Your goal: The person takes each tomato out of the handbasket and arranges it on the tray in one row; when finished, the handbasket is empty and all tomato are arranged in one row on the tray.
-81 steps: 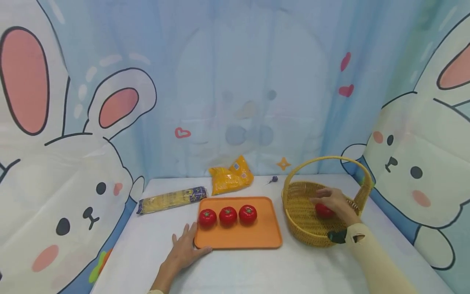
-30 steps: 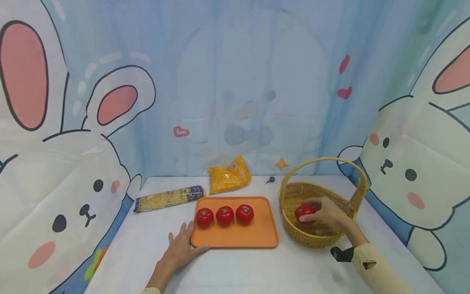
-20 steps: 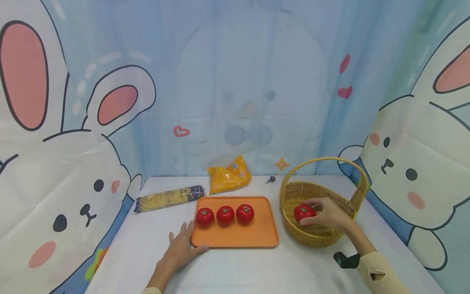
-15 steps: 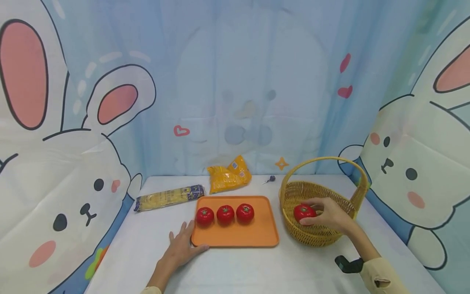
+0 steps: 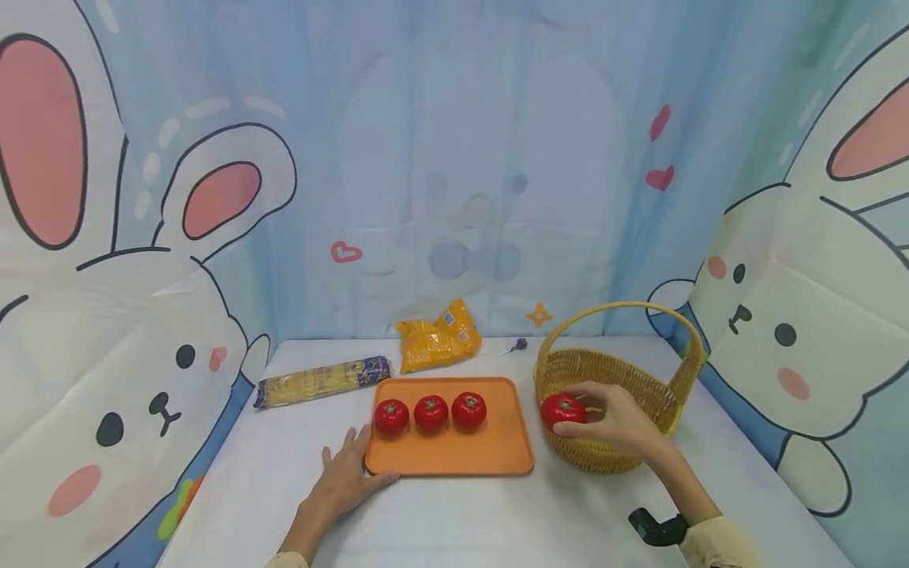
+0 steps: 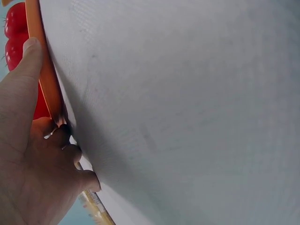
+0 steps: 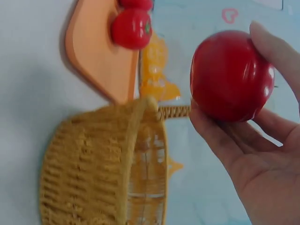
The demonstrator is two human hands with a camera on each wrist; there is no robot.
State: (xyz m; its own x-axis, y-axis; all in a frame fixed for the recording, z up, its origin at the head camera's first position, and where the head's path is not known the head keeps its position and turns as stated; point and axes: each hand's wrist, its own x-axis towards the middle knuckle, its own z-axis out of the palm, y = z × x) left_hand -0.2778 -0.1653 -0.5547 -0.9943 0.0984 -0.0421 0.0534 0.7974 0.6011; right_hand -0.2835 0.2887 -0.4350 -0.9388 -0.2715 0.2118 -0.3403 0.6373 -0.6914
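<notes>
Thumb and fingers of my right hand [image 5: 625,422] grip a shiny red tomato [image 5: 563,409] with a green top, raised over the left rim of the wicker basket [image 5: 589,459]. The right wrist view shows this tomato [image 7: 229,77] pinched above the basket's wall [image 7: 86,173]. An orange tray [image 5: 490,457] carries a row of tomatoes [image 5: 430,414] along its middle-left. My left hand [image 5: 344,479] rests at the tray's near left corner, fingers spread along the side and thumb along the front edge. In the left wrist view the thumb [image 6: 28,70] touches the tray's edge [image 6: 50,86].
Behind the tray lie a long yellow packet [image 5: 323,383] with a blue end and a crumpled orange-yellow bag [image 5: 439,343]. A small dark purple item [image 5: 521,345] sits near the back edge. The basket's tall handle [image 5: 625,306] arches above it. A rabbit-print curtain [image 5: 469,158] hangs behind.
Deep in the basket at first, my right hand has taken hold of the tomato there, then lifted it up and left to the basket's rim. My left hand stays at the tray's corner.
</notes>
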